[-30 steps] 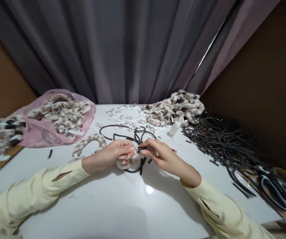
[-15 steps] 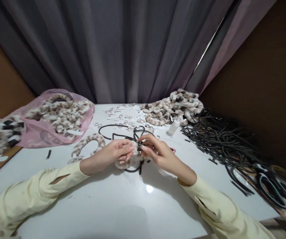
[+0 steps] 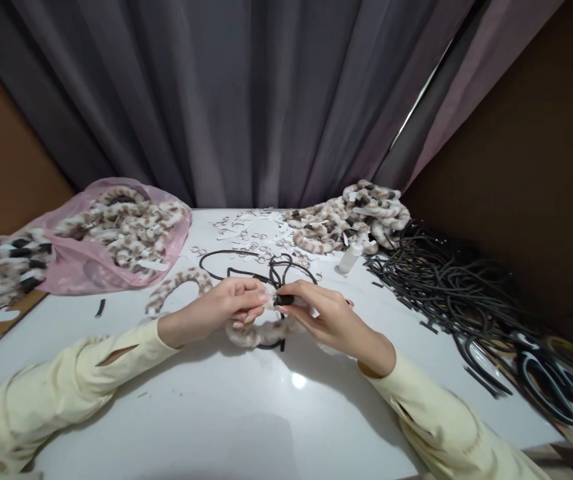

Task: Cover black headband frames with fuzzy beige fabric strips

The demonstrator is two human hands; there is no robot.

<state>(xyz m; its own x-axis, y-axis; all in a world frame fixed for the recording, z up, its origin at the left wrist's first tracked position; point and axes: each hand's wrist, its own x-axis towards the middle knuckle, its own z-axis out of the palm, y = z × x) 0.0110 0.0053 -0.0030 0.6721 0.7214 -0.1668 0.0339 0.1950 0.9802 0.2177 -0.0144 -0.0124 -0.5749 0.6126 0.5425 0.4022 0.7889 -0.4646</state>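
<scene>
Over the white table [image 3: 191, 413], my left hand [image 3: 234, 303] is closed in a pinch on the pale end of a fluffy, brown-spotted fur strap [image 3: 254, 335]. The strap's curve hangs just below both hands. Facing it, my right hand [image 3: 324, 317] pinches a short dark piece [image 3: 283, 300] between thumb and forefinger, against the strap's end; how the two join is hidden by the fingers. Behind the hands lie loops of black cord [image 3: 231, 252]. To the left, near my wrist, another spotted fur strap [image 3: 174, 283] lies curved on the table.
A pink plastic bag [image 3: 74, 267] full of fur straps stands at the left. At the back are scattered metal rings [image 3: 261, 253], a small clear bottle [image 3: 350, 259] and a fur strap heap [image 3: 371, 207]. A black cord pile [image 3: 446, 280] and scissors [image 3: 549, 387] lie at right.
The fur strap's curve has dropped a little lower beneath my hands. My right fingers have shifted their pinch on the dark piece, which now lies more level. Both hands stay close together.
</scene>
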